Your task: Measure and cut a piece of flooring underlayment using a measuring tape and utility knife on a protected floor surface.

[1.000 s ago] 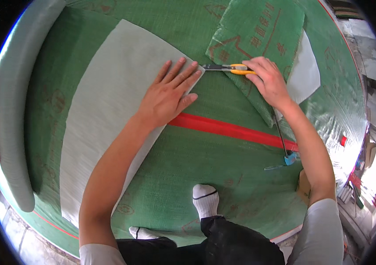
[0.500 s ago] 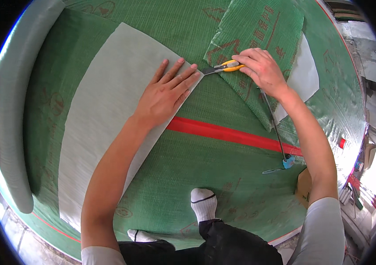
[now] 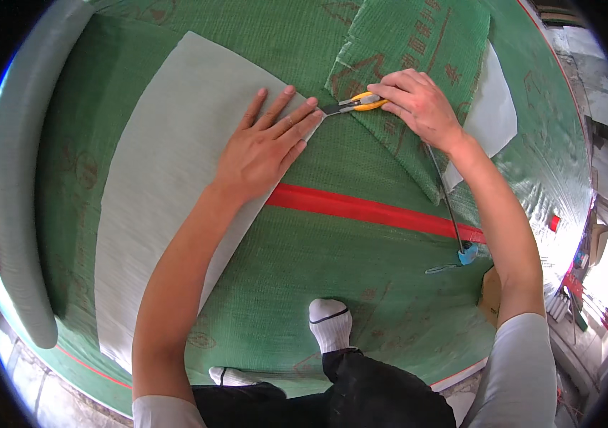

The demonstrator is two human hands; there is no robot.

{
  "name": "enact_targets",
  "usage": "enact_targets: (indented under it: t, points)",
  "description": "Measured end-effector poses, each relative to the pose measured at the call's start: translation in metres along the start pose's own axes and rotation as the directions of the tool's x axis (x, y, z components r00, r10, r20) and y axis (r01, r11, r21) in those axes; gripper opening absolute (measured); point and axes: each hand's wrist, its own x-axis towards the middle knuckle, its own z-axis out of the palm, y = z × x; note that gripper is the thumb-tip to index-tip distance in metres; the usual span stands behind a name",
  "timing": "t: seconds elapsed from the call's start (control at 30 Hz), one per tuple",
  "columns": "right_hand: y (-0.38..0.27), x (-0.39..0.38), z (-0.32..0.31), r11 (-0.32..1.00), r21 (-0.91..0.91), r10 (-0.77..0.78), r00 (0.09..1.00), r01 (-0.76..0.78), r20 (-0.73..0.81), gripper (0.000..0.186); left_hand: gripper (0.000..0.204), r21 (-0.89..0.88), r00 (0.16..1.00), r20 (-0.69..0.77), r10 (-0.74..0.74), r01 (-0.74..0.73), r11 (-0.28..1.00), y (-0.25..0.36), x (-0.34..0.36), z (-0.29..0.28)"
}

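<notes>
My left hand point(image 3: 257, 153) lies flat with fingers spread on a large pale grey sheet point(image 3: 161, 178), near its pointed right corner. In my right hand point(image 3: 424, 110) is a yellow utility knife point(image 3: 370, 101), gripped by the handle. Its dark blade points left and its tip meets the sheet's corner, just past my left fingertips. Under the sheet spreads green woven covering point(image 3: 282, 285) with reddish printed marks. A loose flap of the same green material point(image 3: 418, 50) lies beneath my right hand, partly over a white piece point(image 3: 493, 107).
A long grey-green roll point(image 3: 15, 192) runs along the left edge. Red tape point(image 3: 361, 207) crosses the covering. A thin dark rod point(image 3: 447, 200) ends at a small blue object point(image 3: 467, 254). A brown cardboard piece point(image 3: 489, 296) and a red cap point(image 3: 554, 224) lie at right.
The whole view has shifted slightly. My right hand and the knife have moved a little left and up, with the blade tip still at the sheet's corner. My left hand remains flat there.
</notes>
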Motion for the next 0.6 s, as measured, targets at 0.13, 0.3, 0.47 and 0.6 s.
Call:
enact_targets:
  t: [0.13,0.3,0.47,0.6]
  points:
    - [0.006,-0.014,0.000,0.998,0.003,0.056,0.998,-0.056,0.002,0.041,0.054,-0.004,1.000,-0.021,0.010,-0.010,1.000,0.002,0.003,0.004]
    - [0.011,-0.006,0.000,0.999,-0.018,-0.028,0.999,0.027,-0.024,0.041,0.056,0.025,1.000,0.019,-0.002,0.001,1.000,0.001,0.002,0.001]
    - [0.010,-0.017,0.005,0.999,0.011,0.044,0.999,-0.043,-0.008,0.042,0.055,-0.007,1.000,0.001,-0.002,0.002,1.000,0.002,0.002,0.003]
    - [0.003,-0.006,0.000,1.000,0.011,-0.022,1.000,0.022,-0.004,0.042,0.054,0.035,1.000,-0.004,-0.010,0.011,0.999,0.001,0.002,0.003]
